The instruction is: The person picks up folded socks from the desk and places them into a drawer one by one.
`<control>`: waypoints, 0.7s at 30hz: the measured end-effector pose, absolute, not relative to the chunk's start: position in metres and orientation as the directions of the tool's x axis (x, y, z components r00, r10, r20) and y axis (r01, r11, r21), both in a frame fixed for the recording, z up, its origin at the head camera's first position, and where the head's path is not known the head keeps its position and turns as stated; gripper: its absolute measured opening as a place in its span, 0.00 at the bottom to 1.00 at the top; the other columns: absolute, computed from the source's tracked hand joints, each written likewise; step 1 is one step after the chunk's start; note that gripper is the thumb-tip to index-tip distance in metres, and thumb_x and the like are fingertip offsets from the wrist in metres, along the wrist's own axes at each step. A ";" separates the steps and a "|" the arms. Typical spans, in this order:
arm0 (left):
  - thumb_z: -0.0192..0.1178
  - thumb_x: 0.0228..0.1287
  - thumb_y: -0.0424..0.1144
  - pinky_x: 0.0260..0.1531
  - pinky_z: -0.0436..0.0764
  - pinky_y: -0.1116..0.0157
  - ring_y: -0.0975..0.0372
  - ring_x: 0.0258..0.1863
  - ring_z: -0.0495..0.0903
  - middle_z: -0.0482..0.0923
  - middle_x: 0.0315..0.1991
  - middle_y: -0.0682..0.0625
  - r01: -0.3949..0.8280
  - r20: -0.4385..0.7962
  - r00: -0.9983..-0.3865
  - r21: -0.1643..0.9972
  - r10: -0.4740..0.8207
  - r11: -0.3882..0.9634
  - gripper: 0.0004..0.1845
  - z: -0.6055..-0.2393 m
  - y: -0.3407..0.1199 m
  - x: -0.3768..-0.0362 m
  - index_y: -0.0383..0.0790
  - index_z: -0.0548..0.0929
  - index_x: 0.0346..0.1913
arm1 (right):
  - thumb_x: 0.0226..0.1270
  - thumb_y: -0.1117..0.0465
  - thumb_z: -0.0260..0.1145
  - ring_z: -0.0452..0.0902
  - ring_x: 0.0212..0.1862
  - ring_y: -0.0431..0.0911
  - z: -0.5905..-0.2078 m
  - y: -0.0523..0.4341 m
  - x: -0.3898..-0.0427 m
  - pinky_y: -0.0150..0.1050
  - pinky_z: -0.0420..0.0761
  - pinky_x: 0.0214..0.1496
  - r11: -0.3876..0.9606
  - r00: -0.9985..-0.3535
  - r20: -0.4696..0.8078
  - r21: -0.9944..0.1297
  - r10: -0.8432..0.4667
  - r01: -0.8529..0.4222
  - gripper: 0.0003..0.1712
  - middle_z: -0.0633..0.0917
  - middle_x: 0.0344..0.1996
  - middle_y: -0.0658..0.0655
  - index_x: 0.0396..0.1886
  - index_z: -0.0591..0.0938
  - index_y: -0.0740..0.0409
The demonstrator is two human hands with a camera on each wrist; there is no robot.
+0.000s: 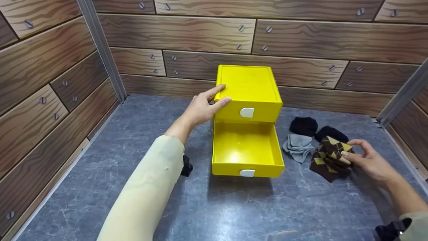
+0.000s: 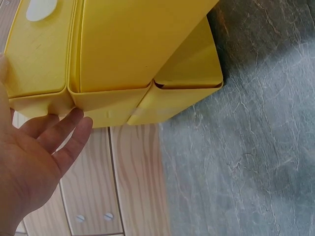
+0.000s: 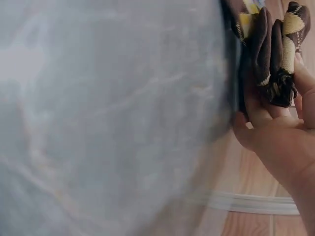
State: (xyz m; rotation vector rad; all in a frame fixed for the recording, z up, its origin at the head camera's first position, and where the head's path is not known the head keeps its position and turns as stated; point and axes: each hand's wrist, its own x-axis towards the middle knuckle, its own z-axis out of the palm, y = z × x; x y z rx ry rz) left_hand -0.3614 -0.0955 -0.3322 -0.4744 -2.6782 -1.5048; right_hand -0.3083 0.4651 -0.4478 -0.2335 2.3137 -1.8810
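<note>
Drawers first: the yellow drawer unit (image 1: 249, 100) wants steadying, so the left hand (image 1: 200, 108) should lie flat-fingered on its top corner (lower drawer (image 1: 246, 150) stands open). Right hand (image 1: 371, 160) pinches the argyle socks (image 1: 329, 157) just right of it; lift them clear, folded.

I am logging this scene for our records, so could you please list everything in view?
Drawer unit: one, yellow, middle of the table, top drawer shut.
Lower drawer: one, yellow, pulled out, nothing visible inside.
Drawer handles: two, white, on the drawer fronts.
Argyle socks: one bundle, brown and yellow, right of the unit.
Grey sock: one, beside the open drawer.
Black socks: two, behind the grey one.
Table: one, grey marbled.
Walls: wood-print panels.
Left hand: touches the unit's left top edge.
Right hand: holds the argyle socks.
</note>
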 end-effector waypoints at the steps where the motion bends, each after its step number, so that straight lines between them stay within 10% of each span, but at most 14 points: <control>1: 0.61 0.71 0.69 0.67 0.75 0.62 0.61 0.75 0.70 0.66 0.80 0.52 0.278 0.175 -0.953 0.830 0.247 0.484 0.40 -0.332 -0.095 -0.362 0.67 0.65 0.83 | 0.83 0.69 0.59 0.87 0.33 0.42 -0.444 0.464 -0.308 0.35 0.84 0.33 0.192 -0.979 -0.001 -0.981 -0.205 -0.039 0.16 0.90 0.33 0.52 0.56 0.68 0.44; 9: 0.61 0.71 0.70 0.68 0.74 0.62 0.60 0.76 0.69 0.65 0.81 0.52 0.277 0.172 -0.953 0.830 0.251 0.485 0.41 -0.332 -0.094 -0.362 0.66 0.65 0.83 | 0.80 0.75 0.60 0.87 0.38 0.40 -0.410 0.449 -0.298 0.34 0.87 0.36 -0.022 -0.975 0.152 -0.988 -0.163 -0.151 0.08 0.86 0.37 0.50 0.42 0.80 0.59; 15: 0.60 0.71 0.70 0.68 0.75 0.61 0.59 0.76 0.69 0.66 0.80 0.52 0.274 0.164 -0.952 0.830 0.257 0.486 0.40 -0.331 -0.094 -0.360 0.67 0.65 0.82 | 0.80 0.70 0.64 0.85 0.44 0.38 -0.382 0.431 -0.287 0.30 0.85 0.41 0.100 -0.963 0.230 -0.965 -0.139 -0.244 0.10 0.81 0.45 0.51 0.56 0.84 0.61; 21: 0.60 0.71 0.71 0.69 0.73 0.60 0.59 0.76 0.68 0.65 0.81 0.53 0.267 0.160 -0.955 0.833 0.250 0.485 0.41 -0.332 -0.095 -0.360 0.68 0.65 0.82 | 0.79 0.77 0.59 0.85 0.48 0.41 -0.357 0.401 -0.282 0.30 0.85 0.46 -0.053 -0.936 0.300 -0.954 -0.183 -0.295 0.16 0.83 0.50 0.54 0.60 0.83 0.65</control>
